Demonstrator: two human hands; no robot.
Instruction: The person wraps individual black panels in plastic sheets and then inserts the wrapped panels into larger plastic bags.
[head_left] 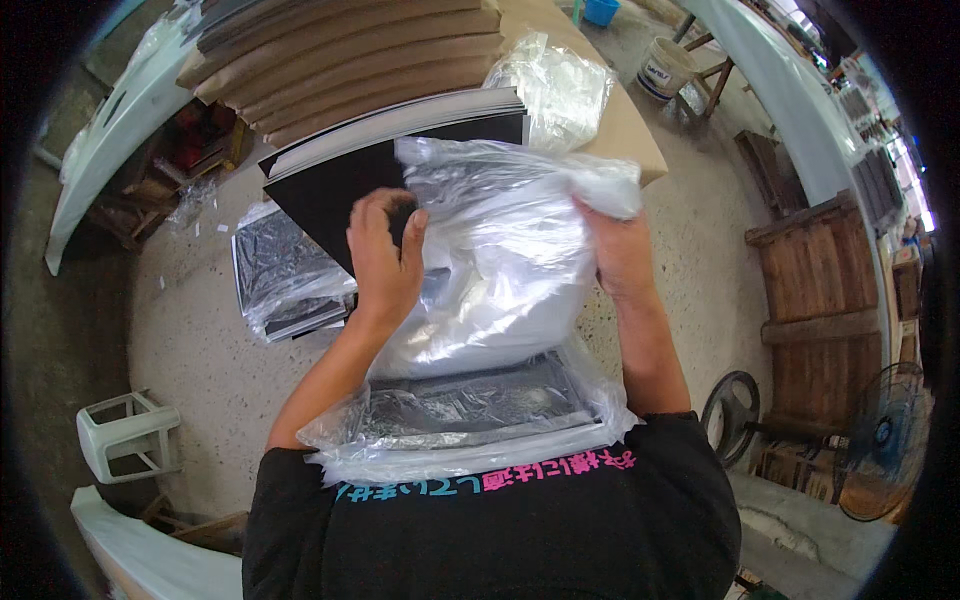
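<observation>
Right hand [620, 250] grips crinkled clear plastic film [500, 270] by its right edge; left hand [388, 245], loosely curled, looks free. Film's between them. Best steady its left edge, tension gently.

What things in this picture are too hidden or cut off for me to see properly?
All in the head view:
Right hand: some fingertips, hidden by the clear plastic.
Black sheets: part of the top one, covered by the clear plastic and the left hand.
Dark panel near the shirt: its surface details, blurred by wrinkled wrapping.
Brown stack: its far end, cut off by the top edge.
</observation>
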